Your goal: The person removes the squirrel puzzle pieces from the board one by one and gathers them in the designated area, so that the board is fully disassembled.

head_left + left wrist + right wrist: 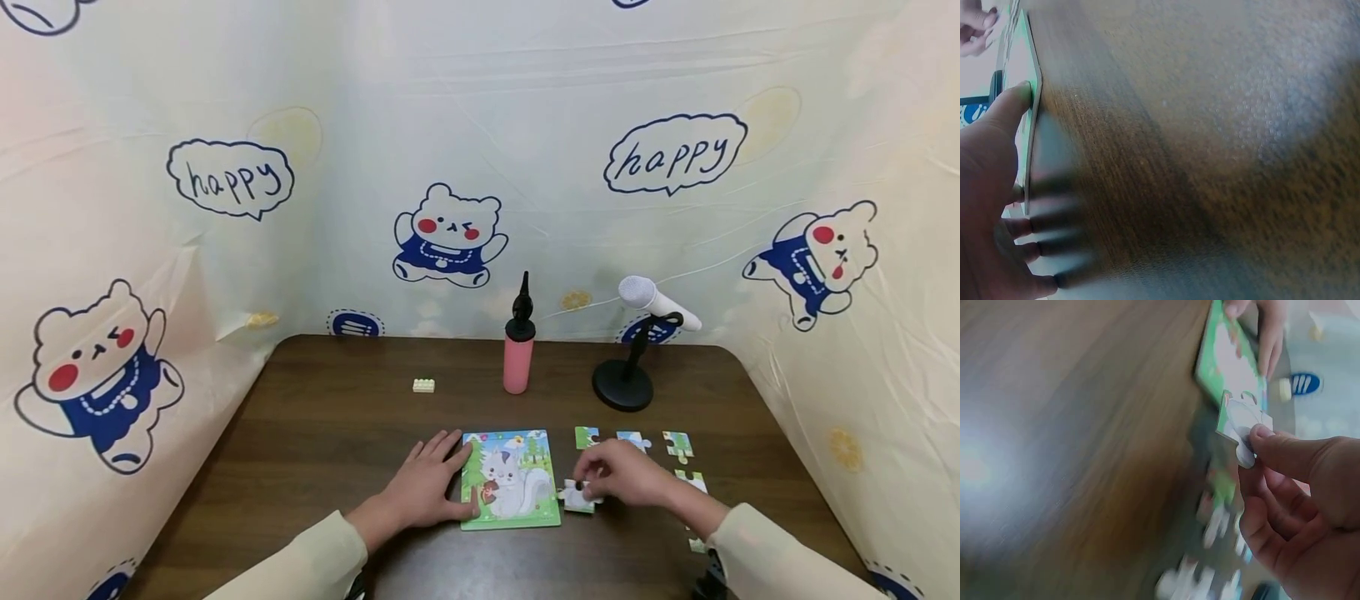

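Observation:
A square puzzle board (510,479) with a white squirrel picture lies flat on the table. My left hand (423,487) rests along its left side with spread fingers; in the left wrist view the thumb (1019,97) presses on the board's edge area. On the other side, my right hand (626,475) pinches a jigsaw piece (1241,419) between thumb and fingers, just right of the board. This piece is white with a green edge and is held above the table in the right wrist view. Several loose jigsaw pieces (678,444) lie beyond and right of that hand, some partly hidden.
A pink hand pump (517,362) stands behind the board. A white microphone (660,302) sits on a black stand (624,385) at the back right. One small cream toy brick (423,386) lies back left. Patterned cloth (450,100) surrounds the brown table (337,408).

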`<state>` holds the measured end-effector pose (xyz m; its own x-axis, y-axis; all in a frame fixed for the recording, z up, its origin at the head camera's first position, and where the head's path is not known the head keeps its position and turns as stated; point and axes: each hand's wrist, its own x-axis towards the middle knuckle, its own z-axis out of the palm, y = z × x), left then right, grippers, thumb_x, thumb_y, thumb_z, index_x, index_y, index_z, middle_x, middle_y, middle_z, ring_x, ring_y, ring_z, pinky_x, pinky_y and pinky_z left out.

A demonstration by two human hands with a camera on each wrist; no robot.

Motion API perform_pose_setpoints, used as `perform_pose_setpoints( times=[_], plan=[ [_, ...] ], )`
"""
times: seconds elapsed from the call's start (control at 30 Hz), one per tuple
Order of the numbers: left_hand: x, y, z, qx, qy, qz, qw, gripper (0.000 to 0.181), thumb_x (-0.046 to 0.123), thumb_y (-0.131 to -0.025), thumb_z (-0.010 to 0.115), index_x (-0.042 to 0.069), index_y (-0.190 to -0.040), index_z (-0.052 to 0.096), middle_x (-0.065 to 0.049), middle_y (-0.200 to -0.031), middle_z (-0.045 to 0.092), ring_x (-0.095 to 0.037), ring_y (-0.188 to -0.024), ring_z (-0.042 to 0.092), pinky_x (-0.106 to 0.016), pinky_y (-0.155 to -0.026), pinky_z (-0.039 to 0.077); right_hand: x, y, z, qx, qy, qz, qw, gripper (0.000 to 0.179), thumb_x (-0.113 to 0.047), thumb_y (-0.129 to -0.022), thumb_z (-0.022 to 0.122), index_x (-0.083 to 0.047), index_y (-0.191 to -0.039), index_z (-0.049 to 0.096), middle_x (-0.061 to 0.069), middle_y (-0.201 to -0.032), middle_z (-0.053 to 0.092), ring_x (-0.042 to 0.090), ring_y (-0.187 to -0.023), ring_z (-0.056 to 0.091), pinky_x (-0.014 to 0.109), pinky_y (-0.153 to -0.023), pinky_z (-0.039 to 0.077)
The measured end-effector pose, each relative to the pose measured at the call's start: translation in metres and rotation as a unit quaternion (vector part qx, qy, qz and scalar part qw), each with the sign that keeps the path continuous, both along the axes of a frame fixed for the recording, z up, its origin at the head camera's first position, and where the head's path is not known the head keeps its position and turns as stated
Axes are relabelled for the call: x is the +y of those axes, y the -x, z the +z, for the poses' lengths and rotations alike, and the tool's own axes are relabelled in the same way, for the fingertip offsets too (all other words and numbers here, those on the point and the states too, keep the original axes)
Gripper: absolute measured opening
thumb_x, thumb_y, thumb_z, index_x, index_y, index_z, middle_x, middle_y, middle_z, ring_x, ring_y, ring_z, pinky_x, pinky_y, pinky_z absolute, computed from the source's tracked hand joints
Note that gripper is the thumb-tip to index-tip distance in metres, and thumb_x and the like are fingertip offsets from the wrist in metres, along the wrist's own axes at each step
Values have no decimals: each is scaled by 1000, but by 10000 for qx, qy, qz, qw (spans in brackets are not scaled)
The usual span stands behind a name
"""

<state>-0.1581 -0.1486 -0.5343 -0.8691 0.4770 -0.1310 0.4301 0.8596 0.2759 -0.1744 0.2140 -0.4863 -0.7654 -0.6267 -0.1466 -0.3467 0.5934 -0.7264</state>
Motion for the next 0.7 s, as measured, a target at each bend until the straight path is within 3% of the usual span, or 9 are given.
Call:
perform_pose_setpoints(
  times=[0.13, 0.33, 0.5, 0.7],
  plan=[
    [0, 1, 1, -16, 20, 29, 10000, 102, 79, -81, 65, 17, -158, 42, -14, -167, 30, -39, -154, 27, -67, -116, 29, 29, -10, -3, 67, 40, -62, 10000, 12, -12, -85, 83, -13, -94, 76, -5, -78, 67, 3, -70, 56, 24, -65, 47],
    [0, 1, 1, -15, 3, 13, 10000, 102, 79, -81, 65, 16, -158, 43, -15, -167, 30, -40, -154, 28, -67, -116, 29, 60, -25, -9, -158, 79, -249, 9995, 13, -9, -82, 83, -11, -91, 74, -4, -78, 66, 3, -71, 57, 24, -64, 47],
    [0, 1, 3, -36, -16, 5, 10000, 103, 80, -81, 65, 15, -158, 43, -16, -167, 31, -40, -154, 28, -67, -116, 30, 76, -31, -13, -558, 126, -349, 9978, 12, -7, -82, 83, -10, -90, 74, -2, -78, 64, 4, -70, 55, 24, -62, 46],
    [0, 1, 0, -38, 8, 3, 10000, 103, 81, -81, 64, 16, -158, 43, -15, -167, 31, -40, -153, 28, -67, -116, 30, 84, -38, -16, -458, 181, -333, 9982, 15, -5, -78, 84, -12, -88, 75, -3, -73, 64, 1, -67, 55, 23, -60, 45]
  ],
)
